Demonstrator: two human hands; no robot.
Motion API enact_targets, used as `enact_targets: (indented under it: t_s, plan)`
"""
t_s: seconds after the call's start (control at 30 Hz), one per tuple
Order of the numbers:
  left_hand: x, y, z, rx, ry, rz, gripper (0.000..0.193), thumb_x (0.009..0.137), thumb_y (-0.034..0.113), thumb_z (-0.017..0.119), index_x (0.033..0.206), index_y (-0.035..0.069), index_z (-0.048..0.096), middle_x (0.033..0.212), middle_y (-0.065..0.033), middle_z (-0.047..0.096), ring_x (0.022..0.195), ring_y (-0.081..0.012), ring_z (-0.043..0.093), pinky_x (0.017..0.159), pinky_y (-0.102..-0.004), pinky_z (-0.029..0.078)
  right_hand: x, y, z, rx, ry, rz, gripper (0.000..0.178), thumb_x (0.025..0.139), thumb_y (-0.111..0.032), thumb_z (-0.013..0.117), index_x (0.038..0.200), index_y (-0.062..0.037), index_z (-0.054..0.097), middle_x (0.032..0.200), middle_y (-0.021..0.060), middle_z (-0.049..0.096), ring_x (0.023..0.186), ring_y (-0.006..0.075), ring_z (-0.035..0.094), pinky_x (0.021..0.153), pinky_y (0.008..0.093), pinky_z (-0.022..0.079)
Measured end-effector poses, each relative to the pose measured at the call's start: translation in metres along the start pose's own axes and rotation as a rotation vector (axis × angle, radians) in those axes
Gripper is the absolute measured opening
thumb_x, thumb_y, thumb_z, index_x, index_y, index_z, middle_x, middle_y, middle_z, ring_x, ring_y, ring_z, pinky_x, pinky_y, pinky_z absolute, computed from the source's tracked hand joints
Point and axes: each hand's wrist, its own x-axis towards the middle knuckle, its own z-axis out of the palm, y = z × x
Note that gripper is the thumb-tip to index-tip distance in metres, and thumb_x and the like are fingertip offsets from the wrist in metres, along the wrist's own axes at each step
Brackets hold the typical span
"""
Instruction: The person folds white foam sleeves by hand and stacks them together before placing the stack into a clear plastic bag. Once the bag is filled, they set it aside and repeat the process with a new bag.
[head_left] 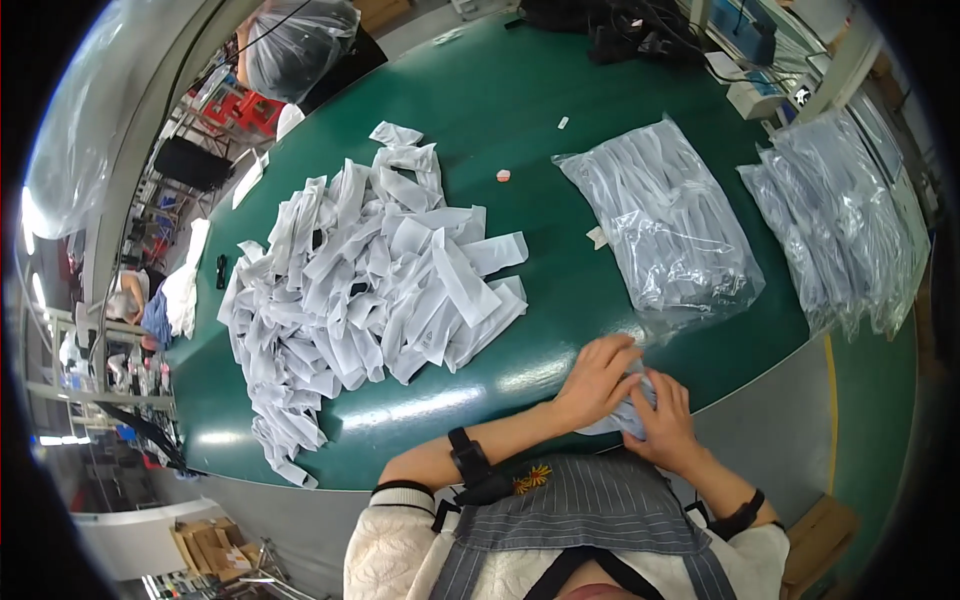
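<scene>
Close to the table's near edge, my left hand (597, 382) and my right hand (664, 418) are together over a small pale grey packet (626, 412). Curled fingers of both hands close on it from either side and hide much of it. It looks thin and soft, and its lower part lies by the table edge. To the left is a large loose heap of similar pale packets (360, 275), flat and strip-shaped. Beyond my hands lies a clear plastic bag (675, 220), filled with rows of grey-white packets.
The green table (480, 100) carries a second filled plastic bag (835, 220) at its right edge. A small orange-white piece (503, 176), a white scrap (563, 123) and a black object (221, 271) lie on it. Dark cloth (610, 30) sits at the far side.
</scene>
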Motion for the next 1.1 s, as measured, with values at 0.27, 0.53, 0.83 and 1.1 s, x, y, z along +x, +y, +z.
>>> enact_targets:
  t_s: [0.27,0.53,0.83,1.1]
  plan:
    - [0.136,0.020,0.014,0.493,0.301,0.251,0.065,0.070,0.013,0.069,0.131,0.002,0.048,0.131,-0.0231,0.046,0.121,-0.0420,0.046,0.099,-0.0527,0.036,-0.028,0.054,-0.058,-0.010,0.243,0.389,0.086,0.061,-0.013,0.075,0.139,-0.0038,0.042,0.138,0.0223,0.037,0.125,0.0410,0.038,0.105,0.0472,0.033]
    - [0.088,-0.007,-0.052,0.495,0.157,0.065,0.032,0.079,0.004,0.062,0.111,0.002,0.057,0.064,-0.0080,0.054,0.058,-0.0249,0.055,0.057,-0.0379,0.041,0.073,0.071,-0.076,0.070,0.142,-0.099,0.080,0.065,-0.021,0.078,0.136,-0.0059,0.046,0.137,0.0187,0.039,0.122,0.0381,0.042,0.101,0.0449,0.036]
    - [0.077,0.002,-0.061,0.412,0.088,0.216,0.042,0.077,-0.003,0.063,0.119,0.002,0.057,0.064,-0.0092,0.057,0.056,-0.0270,0.056,0.053,-0.0382,0.044,0.086,0.047,-0.067,0.077,0.356,0.242,0.072,0.070,-0.020,0.075,0.132,-0.0023,0.045,0.138,0.0193,0.038,0.118,0.0387,0.043,0.099,0.0473,0.035]
    - [0.108,0.018,-0.060,0.207,-0.069,0.480,0.054,0.072,-0.003,0.062,0.125,-0.003,0.054,0.062,-0.0045,0.052,0.053,-0.0210,0.052,0.053,-0.0333,0.043,0.129,0.038,-0.042,-0.107,0.489,0.245,0.075,0.074,-0.033,0.071,0.134,0.0046,0.044,0.137,0.0259,0.039,0.121,0.0413,0.038,0.094,0.0512,0.034]
